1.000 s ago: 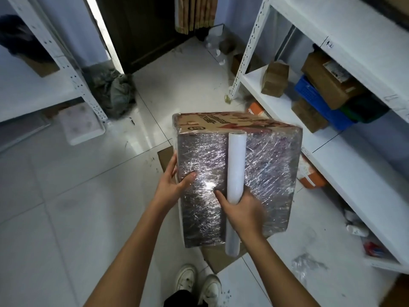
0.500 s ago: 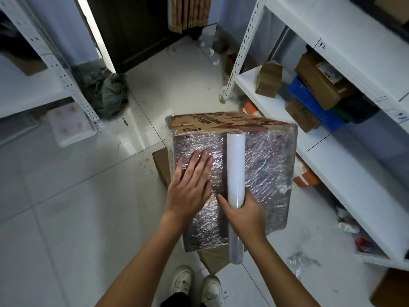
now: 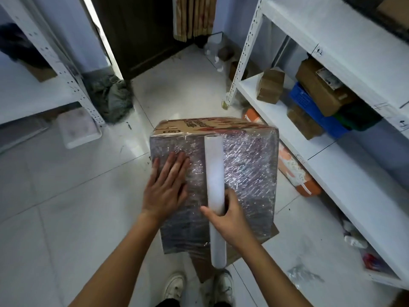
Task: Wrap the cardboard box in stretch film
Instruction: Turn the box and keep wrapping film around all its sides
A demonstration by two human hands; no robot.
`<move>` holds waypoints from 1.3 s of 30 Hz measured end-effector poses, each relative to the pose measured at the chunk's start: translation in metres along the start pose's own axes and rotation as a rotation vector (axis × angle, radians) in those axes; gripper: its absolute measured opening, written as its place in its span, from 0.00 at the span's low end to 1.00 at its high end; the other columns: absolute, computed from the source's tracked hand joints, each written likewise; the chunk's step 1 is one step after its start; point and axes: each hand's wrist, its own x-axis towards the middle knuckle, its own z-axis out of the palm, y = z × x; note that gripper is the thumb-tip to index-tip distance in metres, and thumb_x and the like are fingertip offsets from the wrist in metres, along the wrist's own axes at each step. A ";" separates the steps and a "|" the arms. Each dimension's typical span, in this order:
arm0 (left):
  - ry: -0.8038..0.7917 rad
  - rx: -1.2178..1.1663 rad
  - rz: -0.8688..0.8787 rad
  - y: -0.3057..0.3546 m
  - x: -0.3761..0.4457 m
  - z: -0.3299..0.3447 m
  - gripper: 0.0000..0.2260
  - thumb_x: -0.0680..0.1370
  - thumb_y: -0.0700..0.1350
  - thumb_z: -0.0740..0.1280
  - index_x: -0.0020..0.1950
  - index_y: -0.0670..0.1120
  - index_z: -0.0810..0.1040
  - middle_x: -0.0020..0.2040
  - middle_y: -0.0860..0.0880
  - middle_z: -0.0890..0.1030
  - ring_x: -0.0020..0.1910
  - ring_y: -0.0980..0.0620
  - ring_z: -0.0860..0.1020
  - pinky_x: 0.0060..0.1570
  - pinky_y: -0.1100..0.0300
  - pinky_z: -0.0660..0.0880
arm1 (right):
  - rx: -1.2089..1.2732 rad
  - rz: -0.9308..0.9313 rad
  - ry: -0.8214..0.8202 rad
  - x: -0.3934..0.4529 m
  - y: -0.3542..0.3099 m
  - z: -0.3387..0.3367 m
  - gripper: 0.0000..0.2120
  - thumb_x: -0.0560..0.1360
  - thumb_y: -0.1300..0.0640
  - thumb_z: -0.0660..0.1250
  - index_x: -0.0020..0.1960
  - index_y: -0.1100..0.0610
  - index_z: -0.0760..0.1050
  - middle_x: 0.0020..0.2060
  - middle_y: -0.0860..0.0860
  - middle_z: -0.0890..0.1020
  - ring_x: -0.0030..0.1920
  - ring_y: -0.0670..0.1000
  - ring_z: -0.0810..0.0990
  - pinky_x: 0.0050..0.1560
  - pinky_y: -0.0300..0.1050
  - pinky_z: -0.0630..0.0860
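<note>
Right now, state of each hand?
Left hand: open, flat on the wrapped cardboard box.
Right hand: gripping the stretch film roll.

Cardboard box (image 3: pixel 247 173): brown, large, stands on floor near middle, on flat cardboard sheet. Top face covered with wrinkled, shiny stretch film (image 3: pixel 250 165), dark under film. Far side face bare, shows red and brown print. Film roll (image 3: pixel 214 196): white, long, thin cylinder, lies along middle of top face, touching it, near end past near edge of box. Film seems continuous from roll to box surface.
</note>
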 end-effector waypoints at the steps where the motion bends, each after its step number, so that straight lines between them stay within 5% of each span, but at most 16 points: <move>1: -0.003 0.006 0.007 -0.001 0.000 0.000 0.23 0.81 0.49 0.53 0.73 0.41 0.64 0.73 0.42 0.64 0.76 0.45 0.56 0.71 0.41 0.56 | 0.034 0.006 0.004 0.001 0.002 -0.003 0.23 0.61 0.34 0.70 0.51 0.33 0.63 0.46 0.40 0.76 0.46 0.44 0.79 0.47 0.51 0.81; 6: -0.021 0.031 0.024 -0.001 0.001 0.004 0.25 0.80 0.50 0.56 0.75 0.41 0.58 0.76 0.44 0.59 0.75 0.43 0.57 0.73 0.40 0.53 | 0.100 0.061 0.013 0.007 0.011 -0.014 0.38 0.61 0.37 0.74 0.66 0.45 0.64 0.52 0.41 0.75 0.53 0.46 0.77 0.53 0.46 0.78; 9: -0.017 0.040 -0.007 -0.001 -0.002 0.005 0.25 0.81 0.51 0.55 0.75 0.42 0.58 0.77 0.45 0.55 0.75 0.42 0.58 0.72 0.38 0.54 | 0.125 0.026 -0.040 0.009 0.012 -0.020 0.33 0.61 0.36 0.73 0.61 0.40 0.64 0.50 0.39 0.75 0.52 0.44 0.77 0.48 0.38 0.75; 13: -0.020 0.075 -0.017 0.003 -0.002 -0.003 0.24 0.80 0.49 0.56 0.74 0.40 0.61 0.73 0.41 0.63 0.73 0.41 0.61 0.69 0.37 0.59 | 0.138 0.021 -0.144 0.013 0.012 -0.032 0.24 0.62 0.39 0.75 0.50 0.39 0.65 0.48 0.40 0.76 0.48 0.43 0.78 0.48 0.43 0.77; 18: 0.011 0.006 -0.204 0.034 0.021 -0.006 0.26 0.78 0.49 0.57 0.73 0.38 0.63 0.74 0.41 0.62 0.75 0.42 0.58 0.73 0.40 0.51 | 0.289 0.034 -0.242 0.014 0.005 -0.041 0.23 0.73 0.45 0.67 0.64 0.45 0.63 0.55 0.45 0.76 0.52 0.38 0.77 0.48 0.31 0.75; 23: -0.029 -0.030 -0.236 0.060 0.023 0.016 0.25 0.80 0.50 0.52 0.75 0.42 0.56 0.78 0.47 0.49 0.75 0.43 0.56 0.71 0.37 0.53 | 0.157 -0.009 -0.263 0.014 0.010 -0.047 0.11 0.76 0.45 0.63 0.55 0.39 0.64 0.50 0.38 0.75 0.49 0.36 0.77 0.43 0.31 0.72; 27: 0.024 -0.025 -0.222 0.055 0.017 0.023 0.26 0.79 0.49 0.53 0.75 0.41 0.56 0.79 0.49 0.47 0.76 0.45 0.52 0.73 0.39 0.51 | 0.133 -0.010 -0.201 0.015 0.015 -0.056 0.16 0.73 0.46 0.69 0.52 0.39 0.63 0.51 0.39 0.74 0.49 0.35 0.77 0.42 0.31 0.75; 33: 0.024 -0.018 -0.235 0.056 0.017 0.025 0.25 0.79 0.48 0.55 0.74 0.40 0.61 0.75 0.44 0.58 0.77 0.46 0.51 0.72 0.39 0.53 | 0.144 0.012 -0.024 0.018 0.015 -0.063 0.25 0.66 0.50 0.76 0.53 0.41 0.63 0.49 0.38 0.74 0.44 0.29 0.76 0.35 0.24 0.72; 39: 0.015 -0.012 -0.226 0.053 0.013 0.027 0.25 0.79 0.49 0.54 0.75 0.41 0.60 0.78 0.48 0.49 0.76 0.46 0.52 0.73 0.40 0.50 | 0.059 0.057 -0.083 0.018 0.012 -0.064 0.25 0.67 0.42 0.72 0.60 0.46 0.68 0.48 0.40 0.77 0.45 0.40 0.79 0.35 0.26 0.73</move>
